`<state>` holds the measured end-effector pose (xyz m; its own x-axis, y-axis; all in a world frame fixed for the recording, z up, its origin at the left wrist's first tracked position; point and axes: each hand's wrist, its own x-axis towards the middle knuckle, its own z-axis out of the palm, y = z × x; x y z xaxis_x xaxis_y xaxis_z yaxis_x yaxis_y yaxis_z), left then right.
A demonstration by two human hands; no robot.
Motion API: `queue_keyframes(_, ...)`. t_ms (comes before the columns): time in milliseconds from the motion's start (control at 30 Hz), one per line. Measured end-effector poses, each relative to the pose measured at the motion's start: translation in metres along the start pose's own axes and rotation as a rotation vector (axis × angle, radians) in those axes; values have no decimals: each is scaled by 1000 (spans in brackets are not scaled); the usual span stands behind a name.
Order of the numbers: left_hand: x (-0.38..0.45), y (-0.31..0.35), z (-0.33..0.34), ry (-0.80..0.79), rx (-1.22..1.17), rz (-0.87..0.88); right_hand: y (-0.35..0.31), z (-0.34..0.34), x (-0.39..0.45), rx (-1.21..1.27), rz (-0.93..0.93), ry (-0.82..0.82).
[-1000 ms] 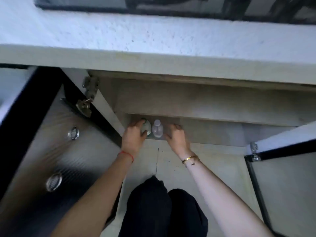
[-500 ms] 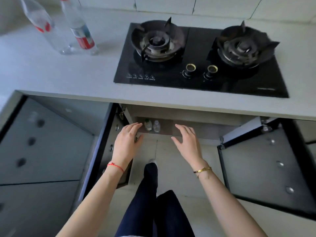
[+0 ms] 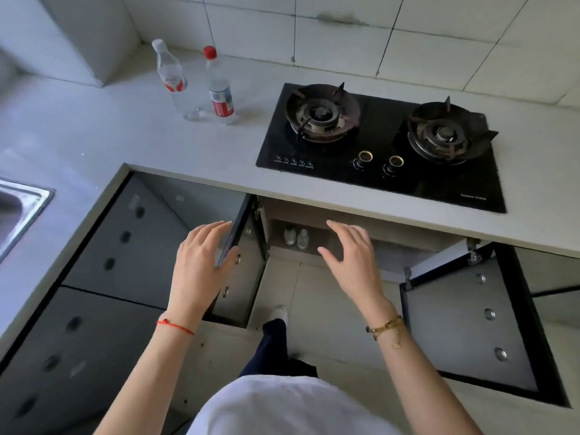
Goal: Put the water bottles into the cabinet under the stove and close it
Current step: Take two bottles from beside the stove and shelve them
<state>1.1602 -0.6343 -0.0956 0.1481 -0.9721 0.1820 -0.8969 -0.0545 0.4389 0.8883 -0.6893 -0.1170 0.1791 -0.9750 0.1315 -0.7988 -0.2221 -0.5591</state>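
Moved: we have risen, hands out of cabinet (image 3: 314, 226) | left hand (image 3: 201, 265), right hand (image 3: 351, 259) spread wide, empty | two bottles (image 3: 201, 83) upright upper left of frame, nearer left hand

No legible text anywhere.

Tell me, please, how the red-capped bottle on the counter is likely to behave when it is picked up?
The red-capped bottle stands tall and narrow, so a sideways nudge would probably tip it. Its clear plastic wall looks thin and may flex under a firm grip. How full it is cannot be told, so its weight is uncertain. It stands close to the white-capped bottle.
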Motion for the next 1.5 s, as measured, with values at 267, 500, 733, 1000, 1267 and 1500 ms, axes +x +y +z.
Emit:
queue_keyframes(267,45,-43,-25,110,4,-132,-42,20,89,28,-141,2)
queue_keyframes(500,150,-86,-38,200,-51,-209,-83,45,225,35,-245,-35)
queue_keyframes(733,261,-117,-61,235,-21,-158,-138,66,349,37,-307,-26)
queue_keyframes(1000,368,-143,-75,265,12,-134,-183,97,452,44,-350,-47)
queue_keyframes(1267,462,-169,-61,215,58,-157,-186,122,522,0,-341,-133)
queue_keyframes(1500,521,-185,-48,93,94,-224,-181,145,547,-14,-319,-289)
